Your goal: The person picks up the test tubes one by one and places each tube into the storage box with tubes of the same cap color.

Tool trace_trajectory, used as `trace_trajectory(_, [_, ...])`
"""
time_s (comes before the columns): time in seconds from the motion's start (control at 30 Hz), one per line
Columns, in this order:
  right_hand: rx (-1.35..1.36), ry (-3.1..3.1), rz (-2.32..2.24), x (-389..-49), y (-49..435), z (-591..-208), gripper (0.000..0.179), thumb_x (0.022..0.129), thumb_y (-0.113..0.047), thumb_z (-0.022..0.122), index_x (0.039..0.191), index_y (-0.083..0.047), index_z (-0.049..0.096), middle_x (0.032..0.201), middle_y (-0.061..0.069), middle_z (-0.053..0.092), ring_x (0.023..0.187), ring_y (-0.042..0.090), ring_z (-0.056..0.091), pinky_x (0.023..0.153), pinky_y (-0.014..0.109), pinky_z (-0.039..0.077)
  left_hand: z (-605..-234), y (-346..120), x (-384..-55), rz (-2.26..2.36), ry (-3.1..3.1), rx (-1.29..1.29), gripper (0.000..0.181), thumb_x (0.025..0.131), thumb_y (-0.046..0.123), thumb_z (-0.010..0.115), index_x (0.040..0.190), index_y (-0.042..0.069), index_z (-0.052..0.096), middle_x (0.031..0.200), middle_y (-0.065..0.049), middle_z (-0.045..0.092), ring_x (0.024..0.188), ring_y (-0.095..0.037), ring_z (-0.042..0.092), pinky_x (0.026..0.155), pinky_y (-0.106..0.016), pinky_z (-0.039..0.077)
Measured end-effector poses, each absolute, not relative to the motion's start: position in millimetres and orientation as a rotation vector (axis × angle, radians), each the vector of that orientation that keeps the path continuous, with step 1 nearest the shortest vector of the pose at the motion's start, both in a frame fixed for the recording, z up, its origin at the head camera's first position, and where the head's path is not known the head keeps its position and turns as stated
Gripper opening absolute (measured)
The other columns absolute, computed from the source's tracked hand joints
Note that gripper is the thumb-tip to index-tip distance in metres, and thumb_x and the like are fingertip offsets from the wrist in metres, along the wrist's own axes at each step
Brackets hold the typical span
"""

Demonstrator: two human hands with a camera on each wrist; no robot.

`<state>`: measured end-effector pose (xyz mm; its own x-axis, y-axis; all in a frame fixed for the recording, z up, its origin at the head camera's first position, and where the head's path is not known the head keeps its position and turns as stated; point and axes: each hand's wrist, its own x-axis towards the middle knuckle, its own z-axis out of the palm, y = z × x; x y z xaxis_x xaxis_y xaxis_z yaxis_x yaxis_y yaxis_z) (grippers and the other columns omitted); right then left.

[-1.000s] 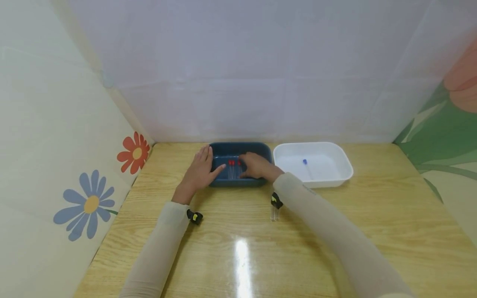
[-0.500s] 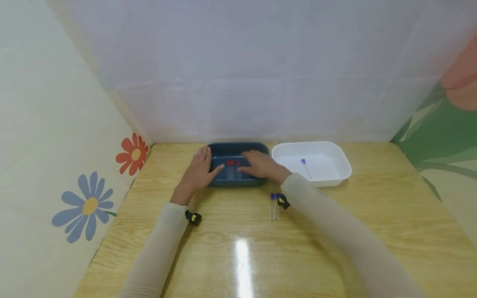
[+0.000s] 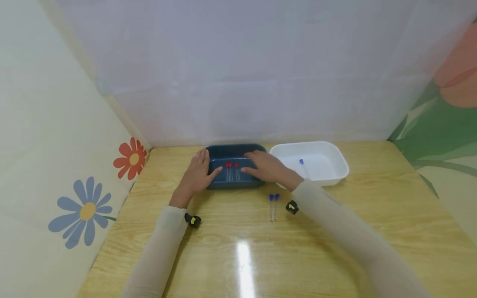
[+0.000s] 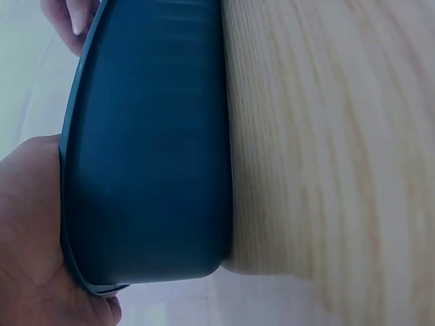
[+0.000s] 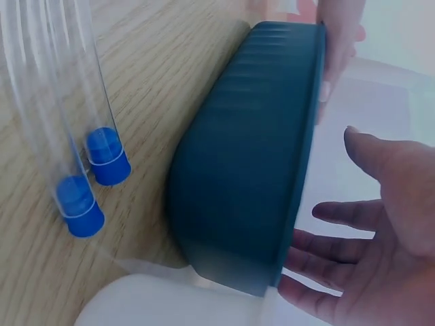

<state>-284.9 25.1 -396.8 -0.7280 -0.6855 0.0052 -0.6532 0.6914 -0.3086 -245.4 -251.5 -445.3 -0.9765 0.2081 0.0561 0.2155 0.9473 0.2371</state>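
My left hand (image 3: 195, 171) rests on the left end of a dark blue tray (image 3: 238, 186), thumb stretched over its inside and fingers straight along the rim. Over the tray's right end is my right hand (image 3: 267, 166), fingers spread and holding nothing; in the right wrist view its fingertips (image 5: 299, 292) are by the rim. Inside the tray, clear tubes with red caps (image 3: 229, 165) lie side by side, two together and one slightly apart. Two clear tubes with blue caps (image 3: 273, 207) lie on the table in front, below my right hand.
A white tray (image 3: 333, 181) stands close to the right of the blue one, with one blue-capped tube (image 3: 302, 162) in it. My right forearm passes in front of its near left corner. A pale cloth wall rises behind the wooden table (image 3: 208, 256).
My right hand has let go of the separate red-capped tube, opened its fingers and drawn back to the right. The blue-capped tubes on the table have come into full view. My left hand stays put.
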Motion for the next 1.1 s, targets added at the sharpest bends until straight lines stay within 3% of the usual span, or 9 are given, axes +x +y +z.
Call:
trace_trajectory(0.27, [-1.147,2.81,-0.521,-272,38,-389,0.07,0.103,-0.053,0.051,0.153,-0.004,0.043,0.151,0.02,0.047,0.137,0.036,0.048,0.112,0.051,0.04,-446,-255,-245,-0.379,-3.069,-0.332,0.094,0.105,0.06,0.035,0.157,-0.011,0.003,0.166,-0.028,0.003,0.155,-0.041,0.003,0.125,-0.051,0.005])
trace_trajectory(0.57, [-1.134,2.837,-0.549,-260,56,-384,0.074,0.103,-0.058,0.048,0.156,-0.006,0.04,0.155,0.02,0.043,0.141,0.039,0.043,0.115,0.054,0.034,-445,-258,-246,-0.398,-3.07,-0.339,0.094,0.105,0.06,0.036,0.158,-0.01,0.002,0.167,-0.026,0.001,0.155,-0.039,0.001,0.125,-0.05,0.003])
trace_trajectory(1.1, [-1.121,2.933,-0.681,-250,90,-392,0.076,0.1,-0.055,0.057,0.154,-0.005,0.042,0.155,0.021,0.042,0.142,0.041,0.04,0.112,0.061,0.035,-442,-261,-243,-0.412,-3.053,-0.327,0.094,0.105,0.06,0.038,0.158,-0.01,0.003,0.167,-0.026,0.002,0.155,-0.04,0.003,0.124,-0.052,0.004])
